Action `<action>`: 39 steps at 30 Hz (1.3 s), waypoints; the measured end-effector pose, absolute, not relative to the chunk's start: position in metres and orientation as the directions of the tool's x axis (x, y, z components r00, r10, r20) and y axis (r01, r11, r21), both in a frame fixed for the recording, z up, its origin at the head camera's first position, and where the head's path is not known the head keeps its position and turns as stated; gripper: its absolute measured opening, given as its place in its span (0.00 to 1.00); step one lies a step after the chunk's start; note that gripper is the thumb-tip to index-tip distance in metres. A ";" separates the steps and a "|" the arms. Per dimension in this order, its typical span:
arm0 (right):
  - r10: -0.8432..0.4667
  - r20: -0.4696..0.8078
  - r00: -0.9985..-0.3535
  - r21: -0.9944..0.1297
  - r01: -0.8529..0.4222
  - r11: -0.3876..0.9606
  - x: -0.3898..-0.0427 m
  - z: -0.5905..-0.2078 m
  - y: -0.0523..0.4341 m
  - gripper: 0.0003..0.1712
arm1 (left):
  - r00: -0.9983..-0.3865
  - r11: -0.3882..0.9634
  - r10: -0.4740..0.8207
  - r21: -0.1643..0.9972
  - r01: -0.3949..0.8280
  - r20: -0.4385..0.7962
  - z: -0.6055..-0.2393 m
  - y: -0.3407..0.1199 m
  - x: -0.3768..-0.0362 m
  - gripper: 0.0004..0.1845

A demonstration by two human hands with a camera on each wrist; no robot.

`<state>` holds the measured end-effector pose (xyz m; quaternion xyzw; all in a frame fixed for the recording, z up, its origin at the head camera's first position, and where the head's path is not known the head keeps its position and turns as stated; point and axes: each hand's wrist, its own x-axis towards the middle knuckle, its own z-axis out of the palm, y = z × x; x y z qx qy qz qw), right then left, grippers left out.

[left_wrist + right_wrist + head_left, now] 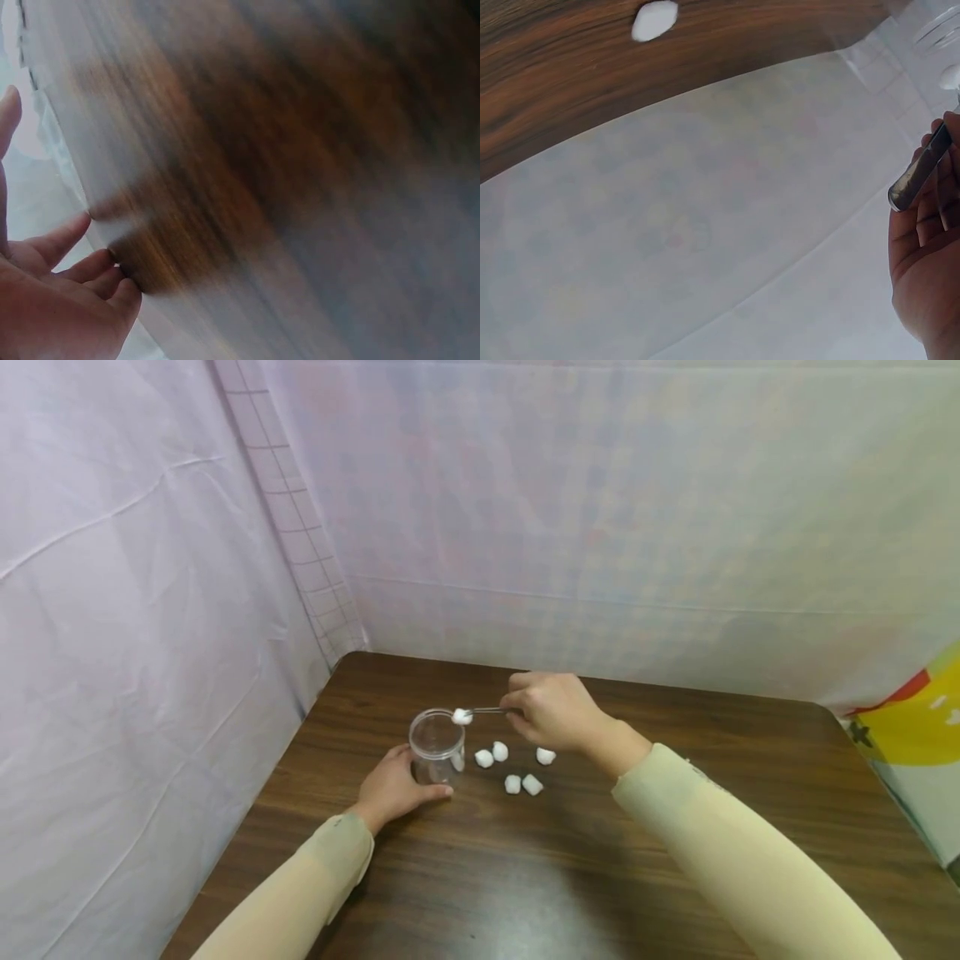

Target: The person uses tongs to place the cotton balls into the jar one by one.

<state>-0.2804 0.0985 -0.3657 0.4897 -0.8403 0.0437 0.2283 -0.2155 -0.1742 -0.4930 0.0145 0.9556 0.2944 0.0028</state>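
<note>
A clear jar (437,768) without a lid stands on the table. My left hand (395,789) holds it low on its near left side, thumb in front and fingers behind. In the left wrist view the fingers (124,296) show, with the jar out of sight. My right hand (553,708) pinches metal tweezers (487,710), whose broad end shows in the right wrist view. A white cotton ball (462,717) is at the tweezer tips, overlapping the jar's right rim. Several more cotton balls (483,758) lie on the table right of the jar.
The brown wood-grain table (480,868) ends at the back against a pale hanging cloth (600,527). Another white sheet (135,652) hangs along the left edge. A yellow and red patterned cloth (918,722) shows at far right.
</note>
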 end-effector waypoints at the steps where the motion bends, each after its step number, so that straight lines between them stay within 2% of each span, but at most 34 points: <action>1: -0.804 0.427 -0.414 0.150 -0.844 0.514 -0.281 -0.366 0.096 0.06 | -1.000 0.823 0.028 0.567 0.023 0.000 -0.493 -0.174 -0.215 0.48; 12: -0.821 0.408 -0.400 0.149 -0.858 0.492 -0.279 -0.372 0.077 0.07 | -1.000 0.818 0.027 0.575 0.021 -0.002 -0.493 -0.170 -0.215 0.48; 22: -0.825 0.378 -0.419 0.149 -0.852 0.501 -0.280 -0.380 0.072 0.07 | -0.999 0.821 0.032 0.571 0.026 0.000 -0.492 -0.170 -0.215 0.48; 39: -0.813 0.388 -0.434 0.148 -0.841 0.520 -0.277 -0.377 0.091 0.08 | -1.000 0.817 0.025 0.576 0.019 -0.002 -0.490 -0.169 -0.213 0.48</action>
